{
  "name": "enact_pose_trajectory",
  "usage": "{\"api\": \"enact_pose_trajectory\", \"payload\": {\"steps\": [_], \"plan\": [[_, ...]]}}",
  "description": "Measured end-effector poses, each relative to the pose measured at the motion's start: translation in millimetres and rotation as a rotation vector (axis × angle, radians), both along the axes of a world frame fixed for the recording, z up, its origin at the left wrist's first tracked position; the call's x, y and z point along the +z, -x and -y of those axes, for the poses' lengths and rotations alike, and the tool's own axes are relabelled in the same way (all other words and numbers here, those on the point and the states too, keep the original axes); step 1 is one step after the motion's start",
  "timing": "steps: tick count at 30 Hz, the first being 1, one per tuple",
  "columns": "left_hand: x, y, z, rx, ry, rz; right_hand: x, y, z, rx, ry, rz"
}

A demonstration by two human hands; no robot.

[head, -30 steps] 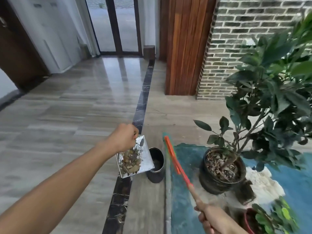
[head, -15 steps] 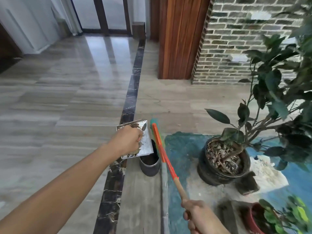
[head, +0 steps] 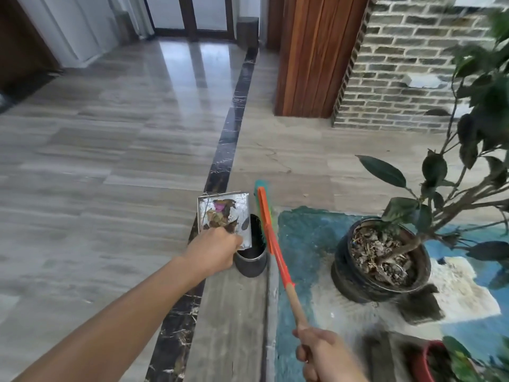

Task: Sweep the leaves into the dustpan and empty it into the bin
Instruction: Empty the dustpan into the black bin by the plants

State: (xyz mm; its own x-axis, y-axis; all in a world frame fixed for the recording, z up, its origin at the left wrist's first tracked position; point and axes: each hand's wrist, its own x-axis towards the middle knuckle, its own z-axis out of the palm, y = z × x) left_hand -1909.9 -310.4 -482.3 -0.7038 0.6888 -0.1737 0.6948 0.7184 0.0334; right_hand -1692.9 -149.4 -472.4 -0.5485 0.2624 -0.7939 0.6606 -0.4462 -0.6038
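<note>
Grey wood-look floor [head: 96,161] filled the view from 7 to 12 o'clock, w/ a dark marble strip [head: 225,139] running from 12 down to 6. Brick wall [head: 399,64] at 1–2 o'clock, wood-slat panel [head: 311,51] just beside it at 12–1. Blue-painted patch [head: 305,235] on the ground at 4–5 o'clock. On it stood a big leafy plant in a black pot [head: 358,282], approx. 4 o'clock, pot topped w/ dry debris. Part of a red pot [head: 421,362] at 5 o'clock, blurred.

Broom [head: 272,244], orange shaft w/ a wooden end, slanted from 5 o'clock up to centre; teal head at the far end, just beside the dustpan at its 3 o'clock.

R hand [head: 325,351] at 5 o'clock, fingers wrapped tight round the broom's wooden end. L hand [head: 212,252] at 6–7 o'clock, arm stretched out, fingers curled round the near edge of the dustpan [head: 242,202]; the handle itself hidden under the hand.

Dustpan, shiny metal, sat at centre, held above the floor, its near R corner over the mouth of the bin [head: 250,263]. Can't tell if they touched. Bin, small, dark, round, stood on the floor at 6 o'clock, btwn strip and blue patch. Leaves [head: 220,216], brown w/ one purple bit, lay in the pan's near half.
</note>
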Motion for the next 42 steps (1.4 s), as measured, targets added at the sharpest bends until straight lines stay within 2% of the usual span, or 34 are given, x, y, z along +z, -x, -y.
{"api": "enact_pose_trajectory", "payload": {"steps": [3, 10, 16, 19, 24, 30, 42], "plan": [[-10, -5, 4, -0.021, -0.004, -0.004, -12, -6, 2, 0.028, -0.021, 0.005], [-29, -31, -2, -0.170, 0.162, -0.074, -30, -16, 9, 0.027, -0.019, 0.001], [-49, -59, 6, -0.231, 0.213, -0.075, -33, -26, 11, -0.014, 0.021, -0.007], [-57, -69, 12, -0.266, 0.186, -0.120, -34, -32, 13, 0.011, -0.005, -0.021], [-68, -92, 10, -0.380, 0.261, -0.103, -28, -39, 11, 0.050, -0.052, -0.001], [-89, -111, 4, -0.370, 0.290, -0.080, -19, -44, 9, -0.082, 0.063, -0.003], [-119, -135, -9, -0.395, 0.308, -0.089, -26, -59, -6, -0.144, 0.119, 0.014]]}}
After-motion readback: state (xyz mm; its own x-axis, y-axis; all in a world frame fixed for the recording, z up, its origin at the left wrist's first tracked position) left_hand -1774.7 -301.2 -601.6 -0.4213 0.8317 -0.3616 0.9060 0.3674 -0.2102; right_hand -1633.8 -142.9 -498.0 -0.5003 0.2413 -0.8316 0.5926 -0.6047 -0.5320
